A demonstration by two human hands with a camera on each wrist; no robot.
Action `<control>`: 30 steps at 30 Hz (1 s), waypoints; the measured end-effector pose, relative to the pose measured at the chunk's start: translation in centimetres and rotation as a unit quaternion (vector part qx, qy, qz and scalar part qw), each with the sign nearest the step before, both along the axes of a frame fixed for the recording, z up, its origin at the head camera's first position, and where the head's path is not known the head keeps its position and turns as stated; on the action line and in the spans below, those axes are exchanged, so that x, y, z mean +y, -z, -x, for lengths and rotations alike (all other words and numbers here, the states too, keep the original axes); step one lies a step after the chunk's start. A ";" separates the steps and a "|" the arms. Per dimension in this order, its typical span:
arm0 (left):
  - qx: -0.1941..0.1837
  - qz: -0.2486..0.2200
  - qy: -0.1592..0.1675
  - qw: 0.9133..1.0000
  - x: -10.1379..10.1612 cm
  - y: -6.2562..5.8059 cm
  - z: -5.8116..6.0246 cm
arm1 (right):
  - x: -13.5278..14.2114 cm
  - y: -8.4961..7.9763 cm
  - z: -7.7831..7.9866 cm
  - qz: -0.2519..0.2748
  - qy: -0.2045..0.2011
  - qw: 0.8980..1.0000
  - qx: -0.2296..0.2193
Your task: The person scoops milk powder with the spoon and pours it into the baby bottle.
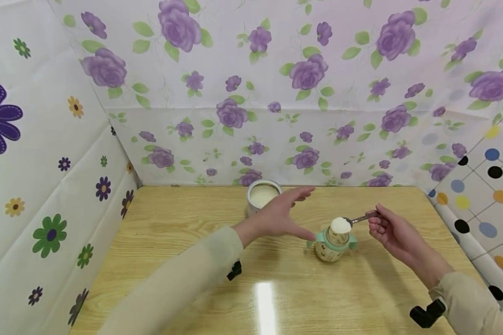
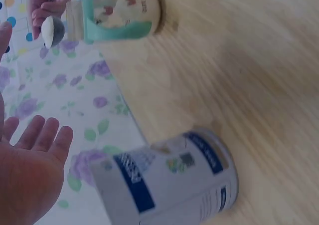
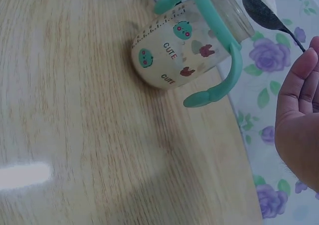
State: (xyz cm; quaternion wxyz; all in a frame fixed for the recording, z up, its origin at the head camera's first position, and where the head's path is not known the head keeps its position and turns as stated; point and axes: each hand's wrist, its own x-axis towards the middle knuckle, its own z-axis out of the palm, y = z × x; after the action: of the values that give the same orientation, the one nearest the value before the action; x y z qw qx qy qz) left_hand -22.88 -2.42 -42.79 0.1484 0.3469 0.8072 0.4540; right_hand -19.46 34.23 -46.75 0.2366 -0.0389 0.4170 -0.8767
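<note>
My right hand (image 1: 402,239) pinches the handle of a metal spoon (image 1: 362,217). A heap of white powder (image 1: 341,225) fills the spoon's bowl, right over the mouth of a baby bottle (image 3: 174,50). That bottle stands upright, has two green handles and printed cartoon faces, and looks filled with pale contents. My left hand (image 1: 276,216) is spread with nothing in it, its thumb tip close to the bottle's left handle. Behind the left hand stands an uncovered white can (image 2: 169,180) with blue label bands and pale powder inside, partly hidden by that hand in the head view.
The wood-grain table (image 1: 172,260) carries the bottle and the can. A purple-rose cloth (image 1: 230,116) hangs along its back edge. Patterned cloths also stand at the left and right sides. Light glares off the front of the tabletop.
</note>
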 end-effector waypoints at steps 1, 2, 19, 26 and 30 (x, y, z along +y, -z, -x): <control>-0.003 0.001 0.003 1.000 0.4 0.3 -0.2 | 0.0 0.1 0.0 -0.002 -0.001 1.000 0.002; -0.009 0.000 0.007 1.000 0.8 0.7 -0.3 | 0.1 0.1 -0.1 -0.004 -0.002 1.000 0.005; -0.045 -0.035 -0.030 0.998 5.7 9.4 -2.2 | 0.1 0.0 -0.4 -0.067 0.009 0.997 0.042; -0.040 -0.051 -0.060 0.996 7.0 11.1 -2.6 | 0.2 0.0 -0.5 -0.072 0.009 0.996 0.050; -0.032 -0.055 -0.071 0.995 7.5 11.5 -2.6 | 0.1 -0.2 -0.6 -0.077 0.004 0.995 0.065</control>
State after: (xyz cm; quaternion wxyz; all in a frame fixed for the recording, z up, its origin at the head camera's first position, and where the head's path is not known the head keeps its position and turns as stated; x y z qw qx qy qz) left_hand -20.27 5.06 -54.31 0.1220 0.2820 0.7985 0.5177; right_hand -18.82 34.36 -46.57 0.2082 -0.0758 0.4981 -0.8383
